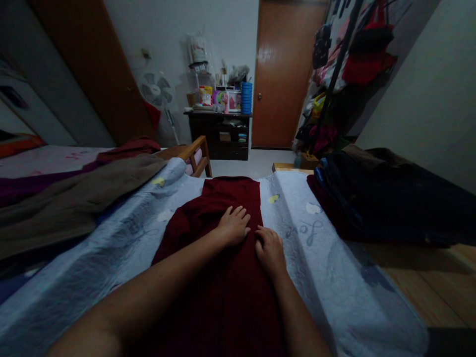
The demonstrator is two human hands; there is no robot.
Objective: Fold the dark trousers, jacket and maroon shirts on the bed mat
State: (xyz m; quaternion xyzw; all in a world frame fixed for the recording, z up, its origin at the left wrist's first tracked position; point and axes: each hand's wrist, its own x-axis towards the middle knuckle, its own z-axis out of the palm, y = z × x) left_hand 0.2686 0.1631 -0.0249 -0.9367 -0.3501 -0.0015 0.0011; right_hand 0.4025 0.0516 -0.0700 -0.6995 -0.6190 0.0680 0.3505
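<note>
A long dark red garment (223, 267) lies lengthwise in front of me on a pale blue-grey quilt (297, 233). Its far end looks straight, while cloth bulges out at its left side; which kind of garment it is I cannot tell. My left hand (234, 226) rests flat on the upper part of the cloth, fingers spread. Close by, my right hand (271, 252) touches the garment's right edge with bent fingers, a gap showing between thumb and forefinger. Neither hand lifts the cloth.
To the right, a stack of folded dark clothes (394, 198) sits at the quilt's edge, partly over wooden boards (427, 277). Brown trousers (85, 198) and other clothes spread on the left. Beyond are a wooden chair (201, 153), a fan (157, 89), a dark cabinet (219, 136) and a door (286, 74).
</note>
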